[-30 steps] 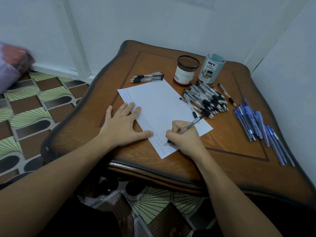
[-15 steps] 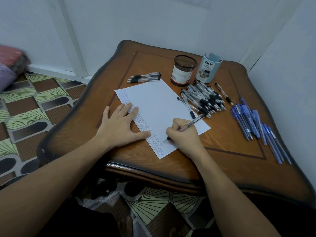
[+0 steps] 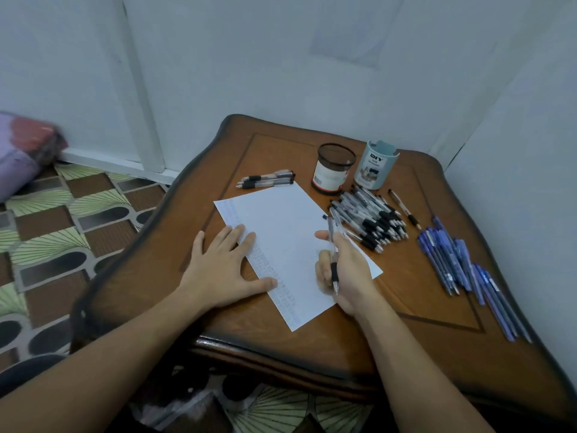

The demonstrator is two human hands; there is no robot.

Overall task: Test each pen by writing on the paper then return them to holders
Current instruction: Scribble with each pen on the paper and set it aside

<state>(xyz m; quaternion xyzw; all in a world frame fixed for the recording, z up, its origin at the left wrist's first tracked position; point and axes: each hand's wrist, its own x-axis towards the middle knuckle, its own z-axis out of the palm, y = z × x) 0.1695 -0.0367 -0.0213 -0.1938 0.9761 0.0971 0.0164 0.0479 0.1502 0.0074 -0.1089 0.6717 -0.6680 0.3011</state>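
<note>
A white sheet of paper [image 3: 287, 226] lies on the brown wooden table [image 3: 415, 310], with rows of small marks down its left edge. My left hand [image 3: 223, 271] presses flat on the paper's left side, fingers spread. My right hand [image 3: 345, 273] grips a clear pen with a black grip [image 3: 332, 256], turned so its tip points toward me, over the paper's right part. A black mesh holder [image 3: 333, 168] and a pale blue holder [image 3: 376, 165] stand at the back. A heap of black pens [image 3: 371, 218] lies beside the paper.
Three black pens [image 3: 267, 179] lie above the paper's top edge. Several blue pens [image 3: 462, 267] are spread at the table's right, near the wall. One pen [image 3: 404, 209] lies apart between the heaps. A patterned floor and a bundle [image 3: 25, 151] are to the left.
My right hand has lifted the pen from writing and turned it, so the tip now points toward me. The left hand stays on the paper. The view tilted up.
</note>
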